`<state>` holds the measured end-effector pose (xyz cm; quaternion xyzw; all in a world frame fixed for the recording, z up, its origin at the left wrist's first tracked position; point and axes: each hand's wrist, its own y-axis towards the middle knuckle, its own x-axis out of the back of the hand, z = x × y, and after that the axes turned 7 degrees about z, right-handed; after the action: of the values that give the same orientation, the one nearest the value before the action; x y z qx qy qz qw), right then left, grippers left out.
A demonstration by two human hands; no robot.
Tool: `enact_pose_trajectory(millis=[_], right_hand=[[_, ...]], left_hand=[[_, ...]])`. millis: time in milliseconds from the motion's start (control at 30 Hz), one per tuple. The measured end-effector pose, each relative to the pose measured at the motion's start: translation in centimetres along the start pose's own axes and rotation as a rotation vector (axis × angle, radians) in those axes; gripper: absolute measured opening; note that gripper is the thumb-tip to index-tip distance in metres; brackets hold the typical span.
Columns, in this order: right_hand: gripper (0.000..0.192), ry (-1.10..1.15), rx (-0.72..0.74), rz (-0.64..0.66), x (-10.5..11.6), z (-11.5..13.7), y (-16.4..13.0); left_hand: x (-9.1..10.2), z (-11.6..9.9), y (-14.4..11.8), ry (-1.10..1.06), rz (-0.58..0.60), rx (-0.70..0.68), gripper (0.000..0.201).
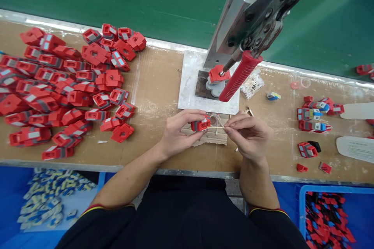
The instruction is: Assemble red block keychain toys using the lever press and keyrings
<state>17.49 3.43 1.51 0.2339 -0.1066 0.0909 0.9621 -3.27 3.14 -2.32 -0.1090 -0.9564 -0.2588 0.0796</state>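
Observation:
Between the thumb and fingers of my left hand point(179, 129) is a small red plastic toy vehicle part point(201, 124) with grey trim. My right hand point(248, 132) pinches a thin cotton swab point(216, 127), whose far end meets the red part's right side. Just behind the swab stands a small clear round container point(215, 120), partly hidden, on a torn piece of cardboard point(212, 138). Directly beyond my hands, a hand press with a red handle point(240, 76) stands on a metal plate point(189, 85). Another red part point(216, 74) sits under its plunger.
A large pile of red toy parts point(67, 85) covers the table's left side. A bag of cotton swabs point(253, 84) lies right of the press. Several assembled pieces point(314, 114) are farther right. Blue bins point(302, 210) with parts stand below the front edge on both sides.

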Motion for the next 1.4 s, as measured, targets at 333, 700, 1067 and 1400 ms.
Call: enact_pose_trajectory(millis=[333,700,1067,1400], right_hand=[[0.014,-0.061,0.020,-0.035,2.4,-0.5,-0.1],[0.015,-0.394,-0.015,-0.380,10.2,-2.1,-0.9],[0.027,-0.915,-0.474,0.053,16.9,-9.6,0.8],[0.033,-0.096,-0.079,-0.129,10.8,-2.8,-1.2]], left_hand=[[0.1,0.1,-0.1,-0.009,-0.010,0.031,0.027],[0.7,0.3,0.0,-0.230,-0.116,0.198,0.031],[1.3,0.4,0.4,-0.517,-0.169,0.343,0.033],[0.7,-0.2,0.4,-0.654,-0.040,0.303,0.042]])
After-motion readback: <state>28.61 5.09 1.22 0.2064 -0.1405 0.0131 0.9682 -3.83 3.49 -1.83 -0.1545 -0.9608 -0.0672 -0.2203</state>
